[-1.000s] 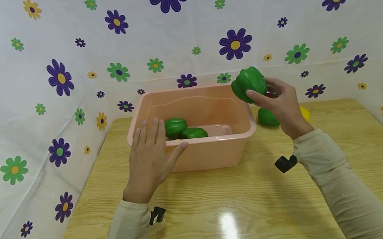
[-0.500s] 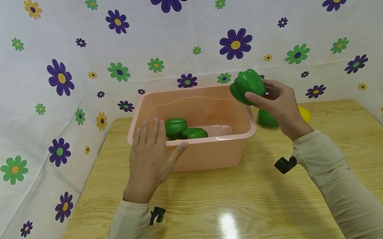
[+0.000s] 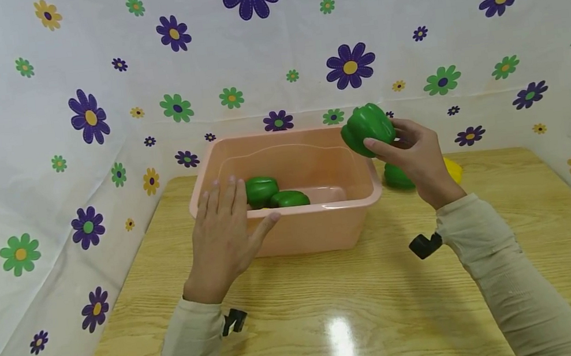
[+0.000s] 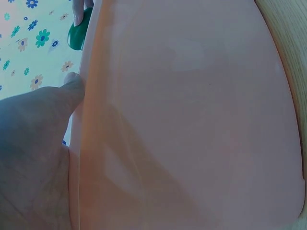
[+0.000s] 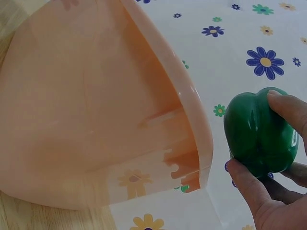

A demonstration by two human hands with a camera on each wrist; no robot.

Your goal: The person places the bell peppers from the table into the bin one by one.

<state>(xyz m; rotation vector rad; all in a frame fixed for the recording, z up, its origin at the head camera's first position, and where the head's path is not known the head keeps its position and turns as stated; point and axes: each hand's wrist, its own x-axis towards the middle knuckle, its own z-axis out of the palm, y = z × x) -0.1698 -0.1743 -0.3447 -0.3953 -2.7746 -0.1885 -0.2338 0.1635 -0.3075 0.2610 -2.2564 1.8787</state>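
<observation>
In the head view my right hand (image 3: 418, 155) holds a green bell pepper (image 3: 368, 130) above the right rim of a pink plastic tub (image 3: 317, 230). The right wrist view shows the thumb and fingers gripping this bell pepper (image 5: 261, 132) from the sides, beside the tub wall (image 5: 72, 105). My left hand (image 3: 221, 237) rests on the tub's near left rim, fingers straight and thumb spread. Inside the tub lie two green bell peppers, one (image 3: 262, 191) behind the other (image 3: 290, 198). A sliver of something yellow shows near them, mostly hidden by the rim.
On the wooden table (image 3: 298, 298), right of the tub, lie another green bell pepper (image 3: 398, 176) and a yellow object (image 3: 454, 170), both partly hidden by my right hand. A flower-print cloth (image 3: 261, 47) hangs behind and at both sides.
My right hand has shifted slightly left and down with the green bell pepper, nearer the tub's opening. The left hand and the tub stay where they were.
</observation>
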